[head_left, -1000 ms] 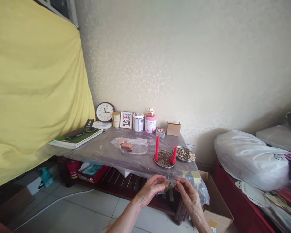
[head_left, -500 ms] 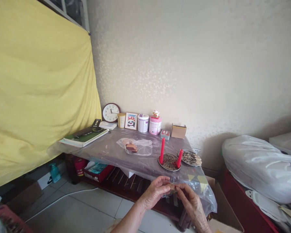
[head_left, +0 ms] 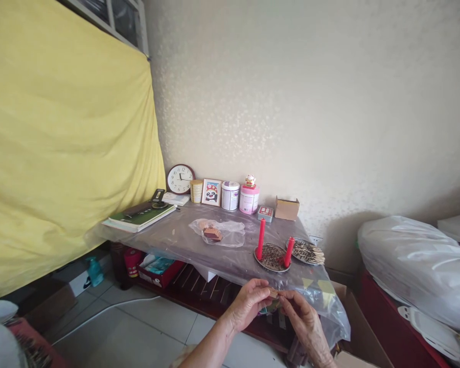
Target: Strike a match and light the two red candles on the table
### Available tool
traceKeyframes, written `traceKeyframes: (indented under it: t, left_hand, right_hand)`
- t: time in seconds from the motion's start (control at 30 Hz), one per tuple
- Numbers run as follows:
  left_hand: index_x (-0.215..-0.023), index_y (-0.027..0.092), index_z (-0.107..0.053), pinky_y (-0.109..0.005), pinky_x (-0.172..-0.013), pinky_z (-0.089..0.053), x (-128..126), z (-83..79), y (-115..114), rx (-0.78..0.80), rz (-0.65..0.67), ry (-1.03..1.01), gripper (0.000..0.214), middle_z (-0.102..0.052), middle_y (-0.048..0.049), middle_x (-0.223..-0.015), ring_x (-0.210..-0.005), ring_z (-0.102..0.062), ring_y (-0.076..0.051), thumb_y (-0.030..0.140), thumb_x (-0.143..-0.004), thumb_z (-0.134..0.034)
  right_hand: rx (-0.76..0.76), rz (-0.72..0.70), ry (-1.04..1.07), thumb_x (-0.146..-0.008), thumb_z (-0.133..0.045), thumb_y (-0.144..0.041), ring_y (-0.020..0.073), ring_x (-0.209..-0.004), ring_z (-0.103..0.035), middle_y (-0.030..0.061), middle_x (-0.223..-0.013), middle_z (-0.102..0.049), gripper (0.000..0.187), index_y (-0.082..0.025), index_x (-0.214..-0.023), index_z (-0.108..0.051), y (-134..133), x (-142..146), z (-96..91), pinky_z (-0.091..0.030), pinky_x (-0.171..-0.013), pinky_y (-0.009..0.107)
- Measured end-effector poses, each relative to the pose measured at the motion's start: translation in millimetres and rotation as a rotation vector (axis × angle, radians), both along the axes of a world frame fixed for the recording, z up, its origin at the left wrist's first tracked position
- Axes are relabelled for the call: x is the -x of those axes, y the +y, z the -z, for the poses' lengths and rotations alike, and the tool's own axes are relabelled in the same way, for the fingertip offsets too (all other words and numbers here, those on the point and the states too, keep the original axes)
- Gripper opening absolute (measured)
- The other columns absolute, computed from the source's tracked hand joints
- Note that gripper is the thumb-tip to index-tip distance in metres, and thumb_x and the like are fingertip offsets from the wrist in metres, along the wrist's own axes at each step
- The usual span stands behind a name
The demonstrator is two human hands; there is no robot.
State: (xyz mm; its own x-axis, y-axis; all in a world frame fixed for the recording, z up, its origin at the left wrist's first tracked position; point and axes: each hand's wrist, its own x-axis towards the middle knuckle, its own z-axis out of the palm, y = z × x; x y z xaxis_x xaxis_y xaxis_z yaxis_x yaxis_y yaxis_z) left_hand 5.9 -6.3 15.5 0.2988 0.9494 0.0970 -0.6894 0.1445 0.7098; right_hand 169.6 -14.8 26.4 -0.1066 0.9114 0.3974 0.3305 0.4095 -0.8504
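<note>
My left hand (head_left: 252, 302) is closed on a small brown matchbox (head_left: 273, 293), held in front of the table's near edge. At the box's right end, my right hand (head_left: 299, 316) pinches with thumb and forefinger; whether a match is between these fingertips is too small to tell. Just beyond the hands, two red candles (head_left: 261, 239) stand on a round metal plate (head_left: 273, 268) strewn with dark bits. A second plate (head_left: 299, 240) to its right carries many matchsticks (head_left: 313, 252). Farther back, a stack of brown matchboxes (head_left: 212, 234) lies on a clear plastic bag (head_left: 233, 232).
The low table (head_left: 168, 237) is covered with clear plastic. Along its back stand a clock (head_left: 181, 179), a panda picture (head_left: 212, 192), tins (head_left: 230, 196) and a small cardboard box (head_left: 286, 209). Books (head_left: 140, 219) lie at left. An open carton (head_left: 368, 327) stands at right.
The whole view has shifted slightly, with the table and its things now a little farther right. Both hands stay together at the matchbox, with hardly any change in their grip.
</note>
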Motion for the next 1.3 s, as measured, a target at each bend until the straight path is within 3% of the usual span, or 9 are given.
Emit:
traceKeyframes:
  t: [0.23, 0.4, 0.7, 1.3]
  left_hand:
    - [-0.09, 0.012, -0.065, -0.034, -0.087, -0.039, -3.9, -4.7, -2.7, -0.037, 0.03, 0.011, 0.024, -0.068, -0.0108, -0.093, -0.09, -0.061, -0.02, 0.023, -0.069, -0.071]
    - [-0.092, 0.013, -0.065, -0.036, -0.091, -0.038, -6.1, -4.6, -4.0, -0.06, 0.065, 0.045, 0.029, -0.067, -0.0114, -0.098, -0.095, -0.06, -0.022, 0.023, -0.066, -0.074]
    - [-0.092, 0.014, -0.066, -0.038, -0.092, -0.037, -4.0, -3.5, -3.8, -0.085, 0.06, 0.08, 0.03, -0.068, -0.0116, -0.099, -0.097, -0.06, -0.024, 0.023, -0.064, -0.075]
    - [-0.097, 0.012, -0.066, -0.037, -0.092, -0.036, -0.4, -5.3, -3.9, -0.091, 0.079, 0.136, 0.035, -0.068, -0.0123, -0.102, -0.099, -0.059, -0.025, 0.017, -0.063, -0.074]
  right_hand:
    - [0.018, -0.003, -0.011, -0.079, -0.058, -0.044, 0.02, -0.071, -0.064, 0.0052, -0.081, -0.07, 0.028, -0.02, -0.089, -0.067, -3.5, -4.3, -6.0, -0.054, -0.063, 0.027]
    - [-0.033, 0.028, -0.045, -0.077, -0.06, -0.045, 0.0184, -0.063, -0.064, 0.0034, -0.074, -0.07, 0.026, -0.022, -0.085, -0.069, -7.4, -9.2, -9.5, -0.054, -0.06, 0.025]
    - [-0.008, 0.02, -0.03, -0.078, -0.06, -0.044, 0.0193, -0.069, -0.065, 0.0048, -0.084, -0.071, 0.027, -0.021, -0.089, -0.069, -2.7, -8.3, -3.6, -0.054, -0.061, 0.025]
    - [0.096, 0.005, 0.036, -0.076, -0.061, -0.046, 0.0187, -0.068, -0.063, 0.0038, -0.079, -0.069, 0.028, -0.02, -0.086, -0.067, -2.8, -9.3, -4.3, -0.052, -0.063, 0.026]
